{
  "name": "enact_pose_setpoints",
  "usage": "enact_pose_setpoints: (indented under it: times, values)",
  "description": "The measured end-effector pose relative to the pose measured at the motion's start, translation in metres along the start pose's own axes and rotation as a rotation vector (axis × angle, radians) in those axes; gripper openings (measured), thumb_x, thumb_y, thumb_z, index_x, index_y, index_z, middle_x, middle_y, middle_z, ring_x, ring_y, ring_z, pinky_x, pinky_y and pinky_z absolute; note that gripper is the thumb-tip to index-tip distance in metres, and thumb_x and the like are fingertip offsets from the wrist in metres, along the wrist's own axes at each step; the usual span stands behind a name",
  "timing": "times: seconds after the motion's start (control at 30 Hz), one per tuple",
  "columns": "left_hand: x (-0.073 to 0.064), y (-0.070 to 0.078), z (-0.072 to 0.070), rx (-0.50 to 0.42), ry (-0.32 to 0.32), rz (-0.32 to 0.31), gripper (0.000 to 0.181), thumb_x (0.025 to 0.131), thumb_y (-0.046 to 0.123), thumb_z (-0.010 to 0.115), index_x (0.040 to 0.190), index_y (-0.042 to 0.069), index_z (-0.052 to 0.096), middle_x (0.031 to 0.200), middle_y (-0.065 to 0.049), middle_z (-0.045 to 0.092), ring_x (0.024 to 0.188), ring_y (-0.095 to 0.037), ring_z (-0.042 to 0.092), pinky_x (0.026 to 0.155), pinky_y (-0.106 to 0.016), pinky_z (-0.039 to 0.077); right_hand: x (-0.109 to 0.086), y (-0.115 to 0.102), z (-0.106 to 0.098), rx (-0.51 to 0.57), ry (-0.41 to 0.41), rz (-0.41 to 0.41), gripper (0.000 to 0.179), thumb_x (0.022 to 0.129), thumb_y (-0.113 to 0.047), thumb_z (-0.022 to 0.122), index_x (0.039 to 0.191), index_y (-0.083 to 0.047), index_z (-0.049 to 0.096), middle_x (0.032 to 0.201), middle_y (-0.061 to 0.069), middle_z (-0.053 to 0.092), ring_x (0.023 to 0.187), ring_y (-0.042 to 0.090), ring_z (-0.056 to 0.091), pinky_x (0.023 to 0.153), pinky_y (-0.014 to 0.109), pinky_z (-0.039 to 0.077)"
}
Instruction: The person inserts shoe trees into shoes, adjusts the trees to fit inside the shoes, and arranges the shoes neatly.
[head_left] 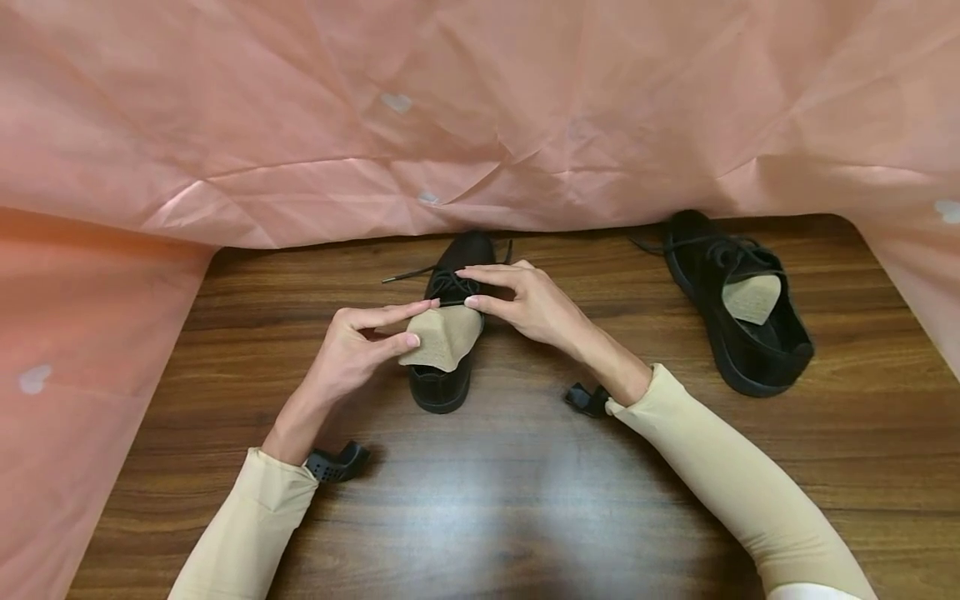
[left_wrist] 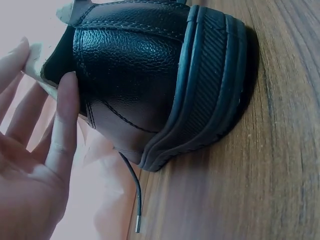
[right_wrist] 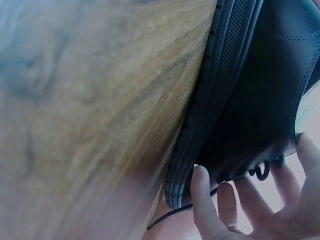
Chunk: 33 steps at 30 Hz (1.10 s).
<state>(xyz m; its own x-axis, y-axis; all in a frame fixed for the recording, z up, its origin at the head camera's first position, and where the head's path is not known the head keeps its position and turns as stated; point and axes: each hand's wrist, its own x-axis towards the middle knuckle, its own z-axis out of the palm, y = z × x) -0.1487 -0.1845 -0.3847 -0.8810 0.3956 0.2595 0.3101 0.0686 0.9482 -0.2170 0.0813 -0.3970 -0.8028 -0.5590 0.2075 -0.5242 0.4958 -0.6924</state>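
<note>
A black lace-up shoe (head_left: 441,392) stands on the wooden surface, toe away from me. A folded beige cardboard-like insert (head_left: 450,333) sticks up from its opening. My left hand (head_left: 337,354) pinches this insert at its left edge, thumb in front and fingers behind. Its curved edge (left_wrist: 37,62) shows beside the shoe's collar in the left wrist view. My right hand (head_left: 532,304) rests over the laces (head_left: 452,285), fingers fairly straight, thumb tip at the insert's upper right edge. In the right wrist view, its fingertips (right_wrist: 200,175) lie along the shoe's upper.
A second black shoe (head_left: 757,367) stands at the right, with a beige insert (head_left: 752,298) inside its opening. A pink sheet with pale hearts (head_left: 480,108) hangs behind and along the sides. Black wrist devices (head_left: 337,462) sit at both cuffs.
</note>
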Motion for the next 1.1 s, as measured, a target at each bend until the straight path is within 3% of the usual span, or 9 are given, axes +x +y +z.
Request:
enact_pose_setpoints:
  times: [0.3, 0.57, 0.77, 0.93, 1.1]
  values:
    - [-0.001, 0.000, -0.001, 0.016, 0.042, 0.001, 0.039, 0.086, 0.000, 0.074, 0.124, -0.002, 0.067, 0.125, -0.010, 0.067, 0.115, -0.018, 0.064, 0.079, -0.025, 0.056, 0.002, 0.000, 0.000, -0.001, -0.004, -0.004, 0.044, 0.096, -0.044, 0.063, 0.138, -0.031, 0.061, 0.140, -0.011, 0.058, 0.122, 0.016, 0.052, 0.096, 0.034, 0.040]
    - [0.004, -0.008, 0.002, 0.134, 0.116, 0.154, 0.037, 0.082, -0.004, 0.077, 0.118, -0.002, 0.071, 0.119, -0.012, 0.070, 0.111, -0.023, 0.066, 0.089, -0.031, 0.052, 0.003, 0.000, 0.000, -0.001, -0.003, 0.011, 0.043, 0.096, -0.045, 0.063, 0.138, -0.032, 0.061, 0.139, -0.013, 0.057, 0.114, 0.015, 0.054, 0.093, 0.033, 0.041]
    - [0.007, -0.012, 0.002, 0.138, 0.124, 0.209, 0.039, 0.079, -0.008, 0.077, 0.117, -0.002, 0.072, 0.123, -0.014, 0.067, 0.111, -0.027, 0.062, 0.096, -0.033, 0.048, 0.003, -0.002, 0.000, 0.002, -0.009, 0.030, 0.043, 0.097, -0.048, 0.060, 0.138, -0.035, 0.060, 0.140, -0.015, 0.056, 0.112, 0.015, 0.053, 0.093, 0.033, 0.041]
    - [0.008, -0.013, 0.005, 0.186, 0.141, 0.259, 0.039, 0.077, -0.008, 0.079, 0.115, -0.001, 0.073, 0.123, -0.016, 0.067, 0.107, -0.025, 0.060, 0.093, -0.031, 0.046, 0.003, -0.001, -0.001, 0.010, -0.007, 0.031, 0.043, 0.097, -0.048, 0.060, 0.138, -0.036, 0.060, 0.140, -0.014, 0.057, 0.112, 0.015, 0.052, 0.093, 0.034, 0.041]
    - [0.010, -0.002, 0.012, 0.259, 0.162, 0.276, 0.039, 0.073, -0.014, 0.079, 0.111, -0.006, 0.073, 0.122, -0.022, 0.066, 0.104, -0.027, 0.058, 0.091, -0.026, 0.045, 0.002, 0.000, -0.001, 0.013, -0.008, 0.038, 0.043, 0.096, -0.048, 0.061, 0.138, -0.036, 0.060, 0.139, -0.016, 0.056, 0.111, 0.014, 0.052, 0.092, 0.034, 0.041]
